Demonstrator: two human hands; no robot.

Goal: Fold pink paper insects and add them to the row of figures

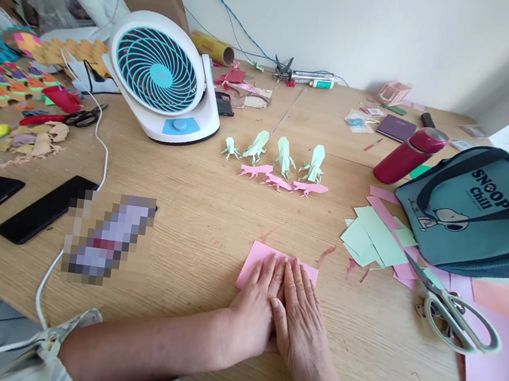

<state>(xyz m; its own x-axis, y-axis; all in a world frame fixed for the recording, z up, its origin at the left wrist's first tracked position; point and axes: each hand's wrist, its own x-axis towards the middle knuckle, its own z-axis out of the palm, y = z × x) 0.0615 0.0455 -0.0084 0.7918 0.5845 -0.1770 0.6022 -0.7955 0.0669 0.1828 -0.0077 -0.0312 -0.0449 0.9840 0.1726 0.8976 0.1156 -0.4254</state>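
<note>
A pink sheet of paper (259, 257) lies on the wooden table (193, 226) in front of me. My left hand (255, 309) and my right hand (300, 321) press flat on it side by side, fingers stretched out and touching each other, covering most of the sheet. Only its far edge and left corner show. Neither hand holds anything.
Beyond the sheet stand several green origami figures (282, 153) and pink ones (279, 181). A white-and-teal fan (163, 78), two phones (43, 208), a white cable, scissors (454, 310), loose paper (374, 237), a red bottle (409, 154) and a teal bag (481, 208) surround the area.
</note>
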